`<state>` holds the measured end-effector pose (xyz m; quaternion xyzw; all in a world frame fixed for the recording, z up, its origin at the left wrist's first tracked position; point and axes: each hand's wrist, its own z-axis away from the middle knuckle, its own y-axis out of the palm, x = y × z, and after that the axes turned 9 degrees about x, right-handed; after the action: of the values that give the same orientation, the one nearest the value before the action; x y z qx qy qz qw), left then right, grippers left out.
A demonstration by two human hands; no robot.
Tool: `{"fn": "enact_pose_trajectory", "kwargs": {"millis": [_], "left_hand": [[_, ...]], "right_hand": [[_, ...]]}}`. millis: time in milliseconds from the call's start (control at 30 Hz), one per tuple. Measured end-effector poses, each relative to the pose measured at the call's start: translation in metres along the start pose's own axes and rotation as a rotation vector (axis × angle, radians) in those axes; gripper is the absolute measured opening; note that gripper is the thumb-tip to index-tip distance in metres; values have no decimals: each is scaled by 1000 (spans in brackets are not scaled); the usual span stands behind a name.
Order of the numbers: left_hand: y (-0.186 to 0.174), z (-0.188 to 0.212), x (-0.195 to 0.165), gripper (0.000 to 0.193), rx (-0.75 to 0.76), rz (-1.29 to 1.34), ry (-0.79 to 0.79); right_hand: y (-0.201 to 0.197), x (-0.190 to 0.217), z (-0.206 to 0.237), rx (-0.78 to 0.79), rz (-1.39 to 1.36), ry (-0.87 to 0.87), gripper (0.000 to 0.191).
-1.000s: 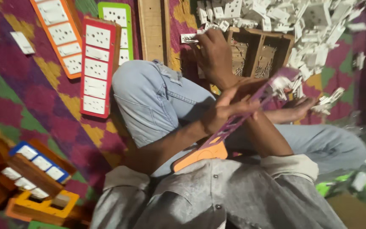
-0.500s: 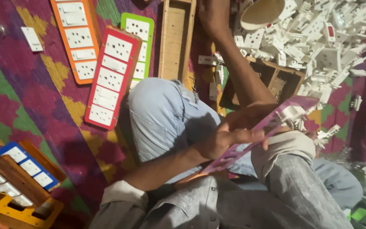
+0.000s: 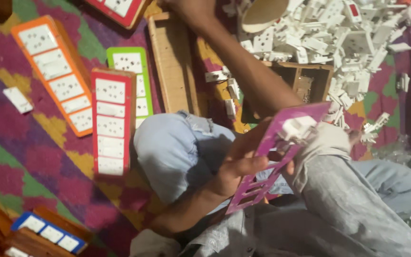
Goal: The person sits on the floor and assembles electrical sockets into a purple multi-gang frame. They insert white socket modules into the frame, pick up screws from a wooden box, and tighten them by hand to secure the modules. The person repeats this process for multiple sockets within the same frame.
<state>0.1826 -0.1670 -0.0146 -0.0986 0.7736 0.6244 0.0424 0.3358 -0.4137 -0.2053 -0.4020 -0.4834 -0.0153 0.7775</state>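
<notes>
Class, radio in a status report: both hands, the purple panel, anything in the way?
Left hand grips purple panel, one white module fitted. Right hand reaching away past wooden box, grip unclear. Nothing blocking panel.

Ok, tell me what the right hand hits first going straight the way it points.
Probably the red-framed switch board at the top edge; the right hand points up-left over the wooden tray, depth unclear.

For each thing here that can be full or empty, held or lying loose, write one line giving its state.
Purple faceplate: held in the left hand, one white socket module fitted, other slots empty.
Red board: filled, lying on the mat.
Orange board: filled, lying.
Wooden box: empty.
Right hand: reaching away, grip unclear.
</notes>
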Motion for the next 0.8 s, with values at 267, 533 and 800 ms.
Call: {"fn": "enact_pose_trajectory", "kwargs": {"millis": [267, 533, 800], "left_hand": [[-7, 8, -11, 62, -6, 106, -73], [-7, 6, -15, 66, -18, 200, 63], [-17, 2, -15, 70, -10, 104, 90]], "right_hand": [[-8, 36, 15, -282, 180, 62, 26], [-41, 77, 28, -142, 276, 147, 17], [-44, 58, 71, -113, -541, -265, 16]]}}
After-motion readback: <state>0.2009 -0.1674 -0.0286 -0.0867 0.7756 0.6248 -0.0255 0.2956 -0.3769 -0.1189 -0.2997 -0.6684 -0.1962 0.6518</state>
